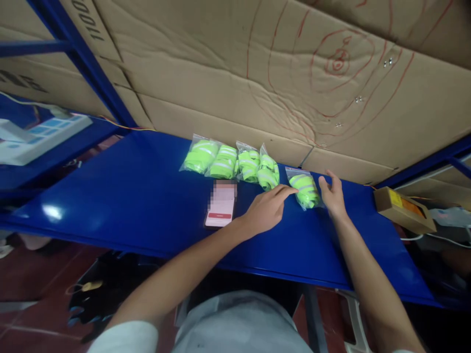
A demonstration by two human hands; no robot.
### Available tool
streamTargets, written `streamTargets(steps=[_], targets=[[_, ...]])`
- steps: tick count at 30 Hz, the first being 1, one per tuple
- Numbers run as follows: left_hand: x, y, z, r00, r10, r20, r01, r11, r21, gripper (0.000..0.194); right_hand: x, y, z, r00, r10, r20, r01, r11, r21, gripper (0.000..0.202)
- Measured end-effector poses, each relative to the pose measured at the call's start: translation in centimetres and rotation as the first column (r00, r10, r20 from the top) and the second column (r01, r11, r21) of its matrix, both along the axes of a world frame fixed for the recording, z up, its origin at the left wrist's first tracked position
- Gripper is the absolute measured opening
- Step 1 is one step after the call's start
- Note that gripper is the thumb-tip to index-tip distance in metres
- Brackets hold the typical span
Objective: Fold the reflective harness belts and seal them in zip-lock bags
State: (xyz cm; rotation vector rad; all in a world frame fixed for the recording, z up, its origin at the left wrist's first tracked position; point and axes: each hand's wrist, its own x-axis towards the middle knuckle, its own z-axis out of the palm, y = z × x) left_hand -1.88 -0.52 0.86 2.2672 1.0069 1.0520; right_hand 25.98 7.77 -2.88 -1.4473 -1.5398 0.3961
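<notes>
A clear zip bag holding a rolled neon-yellow reflective vest or strap [304, 190] lies on the blue table between my hands. My left hand [267, 208] reaches in from its left, fingers stretched out, with the fingertips at the bag's edge; whether they touch it I cannot tell. On the bag's other side, my right hand [333, 195] is open, thumb and fingers apart, holding nothing. Several similar bags of neon-yellow reflective material [222, 162] sit in a row to the left. Below that row, near my left forearm, lies a phone [220, 215] with its screen lit and partly blurred out.
The blue table [147, 196] backs onto a tall cardboard panel [206, 63] with red drawn rings. An open cardboard box [405, 211] is at the right end. A white power strip [47, 137] lies on the left. Blue metal posts [88, 68] frame the bench.
</notes>
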Motion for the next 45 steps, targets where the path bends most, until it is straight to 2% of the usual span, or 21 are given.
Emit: streamTargets(steps=[3, 5, 7, 11, 13, 16, 19, 20, 22, 23, 25, 27, 29, 31, 34, 36, 37, 39, 41, 43, 45], targets=[[-1.8, 1.8, 1.2, 0.974, 0.183, -0.133, -0.180, 0.983, 0.031, 0.052, -1.4, -2.2, 0.2, 0.986, 0.023, 0.162, -0.043, 0.992, 0.122, 0.057], [-3.5, 3.9, 1.9, 0.882, 0.356, -0.310, -0.360, 0.932, 0.046, 0.050, -2.1, -3.5, 0.3, 0.934, 0.109, 0.340, -0.158, 0.980, 0.122, 0.046], [-4.8, 6.3, 2.3, 0.802, 0.430, -0.415, -0.451, 0.891, 0.053, 0.051, -2.7, -4.3, 0.3, 0.874, 0.174, 0.454, -0.224, 0.973, 0.058, 0.042], [-5.8, 10.1, 2.0, 0.747, 0.378, -0.547, -0.454, 0.891, -0.005, 0.076, -4.3, -4.1, -0.3, 0.871, 0.217, 0.441, -0.228, 0.973, -0.030, 0.054], [-6.0, 11.1, 1.9, 0.742, 0.337, -0.579, -0.426, 0.904, -0.020, 0.073, -5.3, -3.7, -0.5, 0.887, 0.259, 0.382, -0.253, 0.965, -0.068, 0.062], [-7.2, 11.6, 2.7, 0.756, 0.318, -0.572, -0.391, 0.920, -0.004, 0.057, -6.0, -3.6, -0.2, 0.899, 0.293, 0.326, -0.306, 0.952, -0.013, 0.065], [-9.7, 11.1, 4.2, 0.764, 0.363, -0.533, -0.405, 0.913, 0.041, 0.053, -5.4, -4.1, 0.3, 0.915, 0.171, 0.365, -0.229, 0.965, 0.124, 0.049], [-10.5, 10.6, 4.6, 0.790, 0.393, -0.471, -0.426, 0.904, 0.040, 0.051, -5.2, -4.4, 0.3, 0.913, 0.124, 0.388, -0.188, 0.973, 0.131, 0.043], [-11.8, 9.4, 5.3, 0.890, 0.427, -0.161, -0.444, 0.891, -0.092, 0.051, -5.0, -4.8, 0.1, 0.906, 0.098, 0.411, -0.145, 0.986, 0.084, 0.039], [-12.1, 8.7, 5.6, 0.904, 0.427, 0.037, -0.413, 0.891, -0.189, 0.050, -5.1, -5.0, 0.0, 0.903, 0.133, 0.409, -0.166, 0.985, 0.047, 0.039], [-11.9, 7.1, 5.9, 0.843, 0.377, 0.383, -0.232, 0.898, -0.374, 0.048, -5.8, -5.1, -0.3, 0.886, 0.282, 0.368, -0.298, 0.954, -0.013, 0.044], [-10.4, 5.6, 5.8, 0.761, 0.304, 0.573, 0.019, 0.873, -0.488, 0.048, -6.7, -5.1, -0.3, 0.842, 0.452, 0.293, -0.461, 0.886, -0.042, 0.047], [-8.1, 4.3, 5.4, 0.650, 0.264, 0.713, 0.279, 0.790, -0.546, 0.051, -7.3, -5.0, 0.1, 0.820, 0.549, 0.158, -0.551, 0.833, -0.035, 0.046], [-5.4, 3.2, 4.4, 0.558, 0.284, 0.780, 0.448, 0.688, -0.571, 0.054, -7.3, -5.0, 0.7, 0.836, 0.544, -0.076, -0.545, 0.839, 0.007, 0.051], [-1.7, 1.8, 2.1, 0.507, 0.347, 0.789, 0.578, 0.542, -0.610, 0.047, -6.2, -5.2, 1.9, 0.805, 0.423, -0.417, -0.452, 0.892, 0.031, 0.069], [-0.1, 1.3, 0.6, 0.505, 0.384, 0.773, 0.618, 0.464, -0.635, 0.036, -5.3, -5.3, 2.5, 0.820, 0.306, -0.484, -0.356, 0.934, -0.012, 0.065], [0.4, 1.2, 0.0, 0.506, 0.392, 0.769, 0.627, 0.445, -0.639, 0.031, -4.8, -5.3, 2.7, 0.836, 0.251, -0.488, -0.310, 0.950, -0.042, 0.058], [0.7, 1.2, -0.7, 0.497, 0.384, 0.778, 0.632, 0.454, -0.628, 0.028, -4.0, -5.1, 2.9, 0.848, 0.182, -0.497, -0.269, 0.957, -0.108, 0.047], [0.5, 1.5, -1.0, 0.493, 0.373, 0.786, 0.585, 0.527, -0.617, 0.034, -3.3, -4.9, 3.0, 0.825, 0.185, -0.534, -0.332, 0.923, -0.193, 0.043], [0.0, 2.0, -1.2, 0.555, 0.386, 0.737, 0.421, 0.633, -0.649, 0.042, -2.9, -4.7, 3.1, 0.804, 0.221, -0.552, -0.423, 0.865, -0.270, 0.042], [-0.5, 2.4, -1.5, 0.664, 0.396, 0.634, 0.196, 0.727, -0.659, 0.056, -2.6, -4.8, 3.4, 0.825, 0.246, -0.508, -0.444, 0.839, -0.315, 0.040]])
